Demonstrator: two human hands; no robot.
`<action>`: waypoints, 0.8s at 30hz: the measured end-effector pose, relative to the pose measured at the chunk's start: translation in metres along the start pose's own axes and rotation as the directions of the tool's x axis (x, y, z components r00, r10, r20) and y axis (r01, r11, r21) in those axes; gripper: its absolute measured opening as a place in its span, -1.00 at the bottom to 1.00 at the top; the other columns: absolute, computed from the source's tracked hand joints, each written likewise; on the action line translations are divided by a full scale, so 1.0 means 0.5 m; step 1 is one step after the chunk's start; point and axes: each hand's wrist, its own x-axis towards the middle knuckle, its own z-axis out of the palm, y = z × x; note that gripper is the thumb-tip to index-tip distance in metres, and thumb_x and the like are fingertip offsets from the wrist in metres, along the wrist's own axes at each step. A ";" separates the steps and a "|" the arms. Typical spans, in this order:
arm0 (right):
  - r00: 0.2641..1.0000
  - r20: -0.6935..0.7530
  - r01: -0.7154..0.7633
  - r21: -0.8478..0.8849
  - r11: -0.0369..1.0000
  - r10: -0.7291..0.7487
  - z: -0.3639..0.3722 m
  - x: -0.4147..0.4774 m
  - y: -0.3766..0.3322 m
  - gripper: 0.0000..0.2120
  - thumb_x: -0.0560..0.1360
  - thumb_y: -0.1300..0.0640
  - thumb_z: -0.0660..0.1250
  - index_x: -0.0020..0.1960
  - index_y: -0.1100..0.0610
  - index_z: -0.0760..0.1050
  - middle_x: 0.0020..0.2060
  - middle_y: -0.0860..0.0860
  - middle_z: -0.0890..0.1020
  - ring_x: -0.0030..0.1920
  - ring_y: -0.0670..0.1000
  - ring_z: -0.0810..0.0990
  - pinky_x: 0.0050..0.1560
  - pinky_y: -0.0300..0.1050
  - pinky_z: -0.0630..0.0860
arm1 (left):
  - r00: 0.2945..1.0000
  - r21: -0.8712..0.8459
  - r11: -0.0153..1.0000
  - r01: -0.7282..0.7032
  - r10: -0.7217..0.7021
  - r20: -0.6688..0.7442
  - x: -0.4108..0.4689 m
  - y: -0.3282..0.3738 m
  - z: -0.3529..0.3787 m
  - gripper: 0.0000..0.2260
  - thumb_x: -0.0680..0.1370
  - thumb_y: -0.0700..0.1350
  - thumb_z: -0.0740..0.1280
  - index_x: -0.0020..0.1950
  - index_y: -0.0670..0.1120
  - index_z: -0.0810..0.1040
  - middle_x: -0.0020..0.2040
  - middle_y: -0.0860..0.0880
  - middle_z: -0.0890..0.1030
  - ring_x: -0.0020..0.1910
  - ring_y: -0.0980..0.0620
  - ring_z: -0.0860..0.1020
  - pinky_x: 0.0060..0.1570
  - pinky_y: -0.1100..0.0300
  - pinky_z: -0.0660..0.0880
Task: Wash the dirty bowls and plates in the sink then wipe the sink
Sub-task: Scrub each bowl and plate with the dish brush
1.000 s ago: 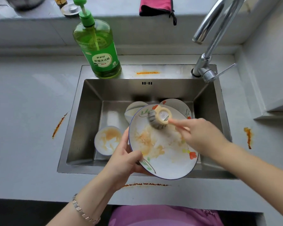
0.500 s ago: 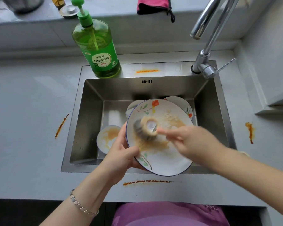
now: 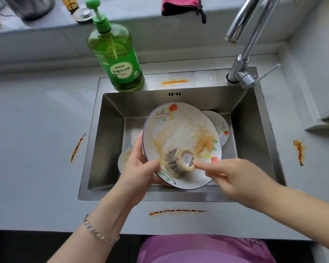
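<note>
Over the steel sink (image 3: pixel 110 130), my left hand (image 3: pixel 139 169) grips the left rim of a white flowered plate (image 3: pixel 180 130) smeared with orange-brown sauce and foam, tilted towards me. My right hand (image 3: pixel 235 179) holds a round scrub brush (image 3: pixel 179 161) with a beige cap and grey bristles, pressed on the plate's lower part. Behind the held plate, a second flowered plate (image 3: pixel 221 128) leans in the sink. A dirty bowl (image 3: pixel 123 158) lies on the sink floor, mostly hidden by my left hand.
A green dish-soap pump bottle (image 3: pixel 120 59) stands on the sink's back left rim. The chrome tap (image 3: pixel 243 59) rises at the back right. Orange sauce streaks (image 3: pixel 179 212) mark the grey counter. A pink cloth (image 3: pixel 180 4) lies on the back ledge.
The brush has moved from the plate's upper part down to its lower edge, spreading sauce and foam. The plate has tilted and rotated a little in my left hand.
</note>
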 end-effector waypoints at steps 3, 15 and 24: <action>0.986 -0.098 -0.136 -0.029 0.990 0.133 -0.034 0.029 0.039 -0.64 0.55 0.12 0.21 0.25 -0.25 0.43 -0.28 -0.19 0.65 -0.31 -0.14 0.55 -0.32 -0.30 0.40 | 1.000 -0.001 1.000 -0.017 0.017 -0.015 -0.001 0.009 -0.003 -0.24 0.32 -0.45 0.20 0.40 0.17 0.28 0.00 0.05 0.63 -0.06 -0.10 0.65 -0.39 -0.02 0.60; 0.996 -0.027 -0.089 -0.031 0.996 0.088 -0.014 0.014 0.016 -0.65 0.55 0.12 0.24 0.27 -0.21 0.44 -0.32 -0.25 0.64 -0.28 -0.18 0.57 -0.27 -0.17 0.35 | 0.998 -0.016 0.998 -0.056 0.055 -0.036 0.007 0.010 -0.006 -0.25 0.31 -0.46 0.19 0.36 0.19 0.32 0.04 0.01 0.58 -0.05 -0.08 0.64 -0.43 0.06 0.58; 0.992 0.081 -0.102 0.008 0.995 0.101 -0.006 0.012 -0.004 -0.66 0.56 0.06 0.23 0.22 -0.33 0.39 -0.12 -0.24 0.67 -0.29 -0.30 0.52 -0.24 -0.37 0.40 | 0.998 -0.022 0.999 -0.041 0.040 -0.051 0.007 0.008 -0.008 -0.26 0.42 -0.55 0.10 0.35 0.19 0.31 0.10 -0.02 0.55 0.00 -0.12 0.61 -0.43 0.06 0.58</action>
